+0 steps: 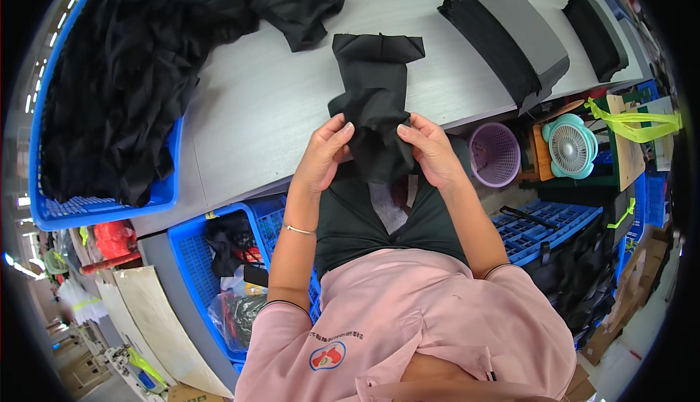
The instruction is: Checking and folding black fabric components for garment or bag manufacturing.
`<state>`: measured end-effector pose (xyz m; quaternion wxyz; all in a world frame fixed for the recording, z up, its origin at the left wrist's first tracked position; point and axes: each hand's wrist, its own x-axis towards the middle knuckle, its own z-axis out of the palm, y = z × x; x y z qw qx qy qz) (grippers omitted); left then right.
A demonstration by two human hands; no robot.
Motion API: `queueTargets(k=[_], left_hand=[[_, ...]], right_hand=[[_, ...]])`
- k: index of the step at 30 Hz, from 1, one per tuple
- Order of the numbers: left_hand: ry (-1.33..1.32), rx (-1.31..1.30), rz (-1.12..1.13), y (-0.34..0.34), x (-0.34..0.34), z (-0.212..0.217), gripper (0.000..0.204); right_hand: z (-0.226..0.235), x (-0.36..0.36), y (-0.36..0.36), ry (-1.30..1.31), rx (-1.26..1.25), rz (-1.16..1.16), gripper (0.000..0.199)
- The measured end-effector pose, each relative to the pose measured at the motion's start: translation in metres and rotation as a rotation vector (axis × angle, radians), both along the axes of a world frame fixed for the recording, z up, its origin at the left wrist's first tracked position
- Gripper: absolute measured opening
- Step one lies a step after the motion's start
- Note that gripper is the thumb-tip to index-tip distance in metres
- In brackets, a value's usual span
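Observation:
A piece of black fabric (pixel 375 84) lies partly on the table, its far end flat with a folded strip across it. Its near part hangs over the table's front edge above my lap, gathered and creased. My left hand (pixel 327 152) pinches the cloth's left side between thumb and fingers. On the opposite side, my right hand (pixel 432 151) grips it the same way. Both hands are at about the same height, with the cloth spread between them.
A blue basket (pixel 179 161) heaped with black cloth stands at the left of the grey table (pixel 240 125). Stacks of cut black pieces (pixel 503 30) lie at the right. Below are a purple bin (pixel 496 176), a small fan (pixel 572 147) and another blue basket (pixel 191 256).

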<state>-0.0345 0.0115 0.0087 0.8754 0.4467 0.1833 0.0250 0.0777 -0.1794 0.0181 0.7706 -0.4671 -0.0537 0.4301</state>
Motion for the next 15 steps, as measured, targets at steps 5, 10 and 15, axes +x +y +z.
queueTargets(k=[5,10,15], left_hand=[[-0.109,-0.349,-0.058,-0.015,0.022,0.006,0.028],[-0.205,-0.345,-0.110,-0.008,0.031,-0.028,0.031],[-0.029,0.210,0.231,-0.028,0.047,-0.029,0.019]], right_hand=[[-0.008,0.014,-0.008,-0.040,-0.025,-0.074,0.035],[0.008,0.022,-0.018,0.287,0.202,-0.067,0.030],[-0.001,0.026,-0.010,0.280,0.181,-0.092,0.021]])
